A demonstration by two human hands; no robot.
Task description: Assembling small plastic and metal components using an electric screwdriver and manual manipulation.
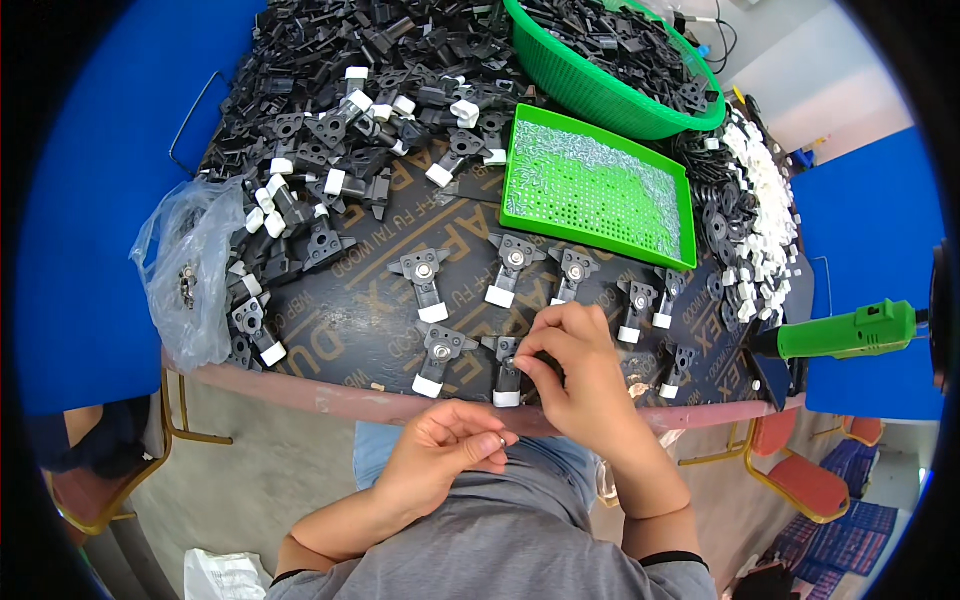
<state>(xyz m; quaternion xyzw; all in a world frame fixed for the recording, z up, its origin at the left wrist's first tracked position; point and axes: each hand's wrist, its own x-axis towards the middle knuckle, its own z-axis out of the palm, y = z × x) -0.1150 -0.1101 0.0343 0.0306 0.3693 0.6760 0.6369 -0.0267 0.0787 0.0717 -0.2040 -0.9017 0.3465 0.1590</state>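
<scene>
My right hand (580,365) reaches over the table's near edge with thumb and forefinger pinched together. Its fingertips are at a black plastic bracket (506,384) with a white end cap; whatever they pinch is too small to name. Lower down, in front of my body, my left hand (445,452) is closed in a pinch on a small shiny metal piece (502,441). Similar brackets lie spread around, among them one left of my right hand (441,356) and one farther back (514,268). Several have a round metal piece in the middle.
A green perforated tray (605,232) holds many small metal screws. Behind it stands a green basket (560,85) of black parts. More black parts are heaped at the back left, beside a clear plastic bag (190,280). White caps (765,200) and a green electric screwdriver (850,332) are at right.
</scene>
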